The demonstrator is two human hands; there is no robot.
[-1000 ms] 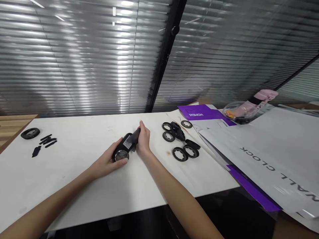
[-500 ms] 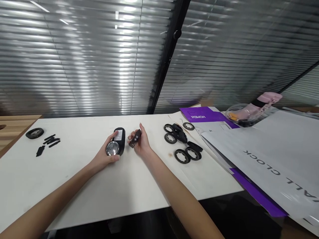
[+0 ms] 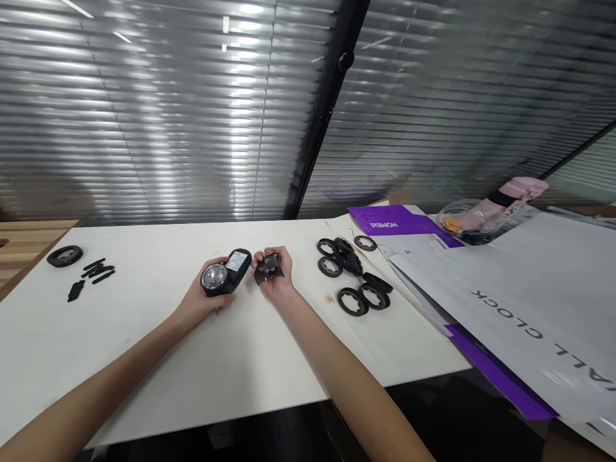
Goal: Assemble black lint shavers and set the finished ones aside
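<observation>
My left hand [image 3: 205, 301] is wrapped round a black device [image 3: 238, 262] with a round perforated metal head and a white label on its body. The device is tilted, its label end toward the right. Just beside it, my right hand [image 3: 279, 276] is closed on a dark brown part [image 3: 269, 267] that has small shiny spots on it. The two held objects are close together, with a narrow gap between them, above the white table [image 3: 216, 378].
Several black rings [image 3: 330, 266] and dark parts lie right of my right hand. At the far left are another black ring [image 3: 65, 255] and small black strips [image 3: 102, 278]. Purple packaging [image 3: 399, 220], a large white sheet [image 3: 520, 282] and a pink item [image 3: 495, 204] are at the right.
The device in my left hand has turned clockwise, its label end moving right. My right hand has rotated, and the dark part now shows a wider face.
</observation>
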